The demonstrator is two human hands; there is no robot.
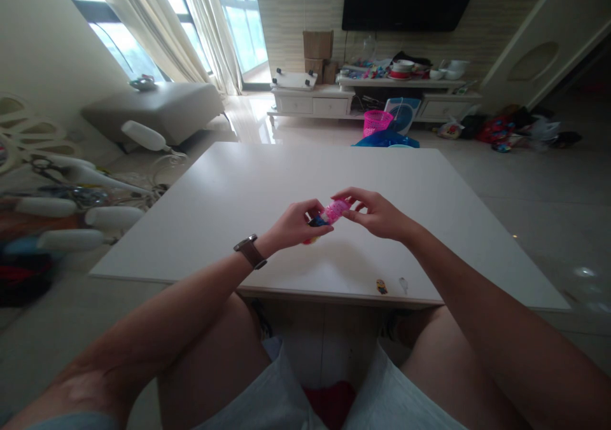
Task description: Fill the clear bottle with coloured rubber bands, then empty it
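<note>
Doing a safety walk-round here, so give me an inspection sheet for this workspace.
Surface: white table, slightly glossy.
Job's things: small multicoloured item, pink at one end; exact kind unclear.
Clutter: Minion figure and small pale item near the table's close edge.
Hands: left hand holds the darker end, right hand the pink end.
Cables: nothing seen on the table.
Surroundings: wall-mounted television, white TV cabinet, pink basket, grey ottoman.

White table (229,194) — minion (381,286), pale piece (403,285)
</note>
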